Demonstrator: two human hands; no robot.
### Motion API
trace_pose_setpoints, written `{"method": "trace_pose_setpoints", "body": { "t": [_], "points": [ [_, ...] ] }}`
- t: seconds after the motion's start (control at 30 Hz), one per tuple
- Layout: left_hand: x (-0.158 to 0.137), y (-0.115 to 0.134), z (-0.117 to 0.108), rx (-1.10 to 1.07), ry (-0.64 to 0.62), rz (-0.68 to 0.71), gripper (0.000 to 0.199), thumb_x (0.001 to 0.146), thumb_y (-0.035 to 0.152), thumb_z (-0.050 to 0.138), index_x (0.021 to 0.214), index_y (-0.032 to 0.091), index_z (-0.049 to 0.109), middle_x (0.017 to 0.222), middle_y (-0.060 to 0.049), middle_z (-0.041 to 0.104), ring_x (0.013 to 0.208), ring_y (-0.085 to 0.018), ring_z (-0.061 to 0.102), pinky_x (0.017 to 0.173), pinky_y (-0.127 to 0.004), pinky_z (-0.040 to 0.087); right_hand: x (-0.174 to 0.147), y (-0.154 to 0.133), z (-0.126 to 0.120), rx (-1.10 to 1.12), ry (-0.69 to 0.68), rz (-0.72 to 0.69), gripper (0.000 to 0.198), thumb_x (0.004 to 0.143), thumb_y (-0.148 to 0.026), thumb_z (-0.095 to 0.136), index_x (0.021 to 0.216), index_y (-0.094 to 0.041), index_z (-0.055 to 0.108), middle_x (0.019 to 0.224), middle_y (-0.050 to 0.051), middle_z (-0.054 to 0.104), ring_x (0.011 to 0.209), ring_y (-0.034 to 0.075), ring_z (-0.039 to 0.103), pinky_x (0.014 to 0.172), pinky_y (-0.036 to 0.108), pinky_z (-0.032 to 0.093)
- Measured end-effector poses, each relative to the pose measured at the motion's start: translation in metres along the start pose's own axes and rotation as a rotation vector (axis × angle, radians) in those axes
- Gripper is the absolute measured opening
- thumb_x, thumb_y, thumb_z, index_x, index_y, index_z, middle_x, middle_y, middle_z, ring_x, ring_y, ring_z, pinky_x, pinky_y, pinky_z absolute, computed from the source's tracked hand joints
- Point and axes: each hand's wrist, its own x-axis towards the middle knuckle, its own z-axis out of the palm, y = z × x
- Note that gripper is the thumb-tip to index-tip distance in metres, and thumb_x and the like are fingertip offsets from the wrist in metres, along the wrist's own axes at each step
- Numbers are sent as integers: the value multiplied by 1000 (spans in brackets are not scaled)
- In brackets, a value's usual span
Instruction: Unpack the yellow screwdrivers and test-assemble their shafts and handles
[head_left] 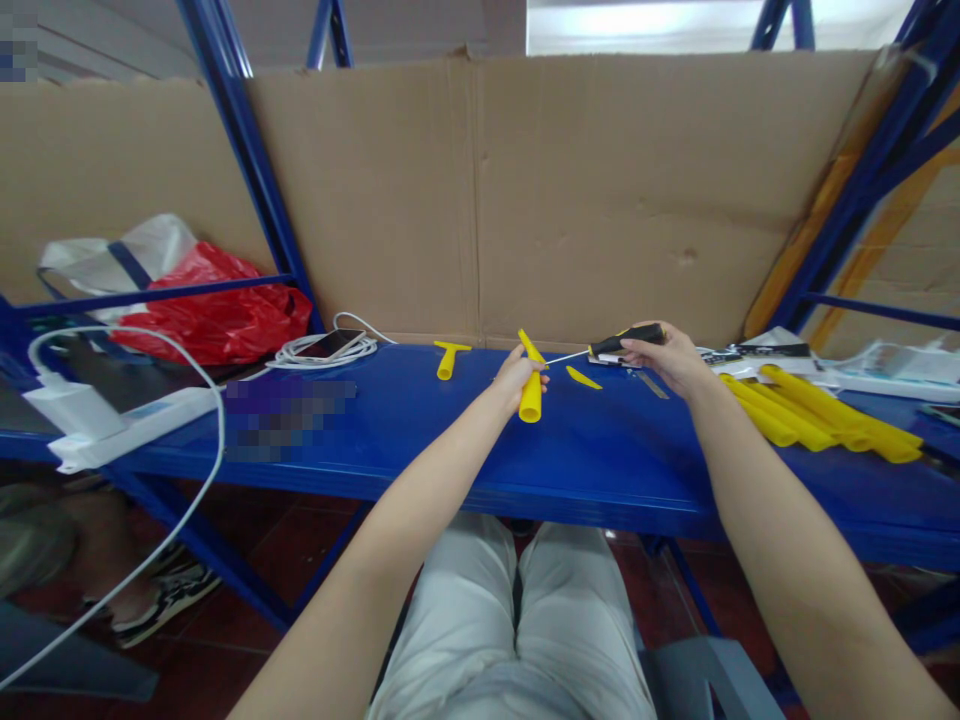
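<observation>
Our left hand [514, 375] holds a yellow tube [530, 404], wide end toward us. Our right hand [673, 358] grips a screwdriver [611, 344], shaft reaching toward the tube; contact unclear. Best practice, we judge: steady tube, controlled pressure, left fingers clear of the tip.

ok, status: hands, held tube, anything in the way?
Left hand grips yellow tube. Right hand holds screwdriver, shaft toward tube; contact unclear. Yellow sliver on tabletop between hands.
</observation>
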Motion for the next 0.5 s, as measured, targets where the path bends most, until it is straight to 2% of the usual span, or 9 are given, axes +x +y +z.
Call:
{"method": "trace_pose_setpoints", "body": {
  "t": [0.1, 0.27, 0.4, 0.5],
  "points": [
    [0, 0, -1, -18, 43, 2, 69, 74, -1, 47, 136, 27, 33, 80, 0, 55, 44, -5, 48, 41, -15, 41, 3, -1, -1, 47, 97, -46, 45, 55, -41, 80, 82, -20, 50, 65, -5, 59, 48, 9, 56, 50, 25, 50],
    [0, 0, -2, -14, 57, 3, 64, 76, -1, 45, 134, 26, 36, 80, 0, 54, 43, -4, 47, 41, -15, 41, 2, -5, -3, -90, 234, -129, 45, 64, -54, 71, 82, -20, 48, 63, -2, 58, 41, 10, 51, 39, 24, 41],
    [1, 0, -3, -25, 71, 6, 67, 74, -2, 46, 133, 27, 35, 84, -1, 57, 43, -5, 47, 41, -16, 42, -1, -11, -2, -140, 383, -158, 40, 73, -56, 62, 84, -22, 43, 57, -3, 56, 35, 10, 46, 35, 22, 33],
    [2, -1, -4, -17, 87, 1, 68, 74, -2, 46, 135, 27, 34, 86, -2, 58, 43, -5, 47, 41, -16, 41, -1, -14, -4, -95, 501, -152, 32, 80, -47, 57, 82, -24, 37, 51, -5, 50, 34, 11, 43, 35, 22, 30]
  ]
}}
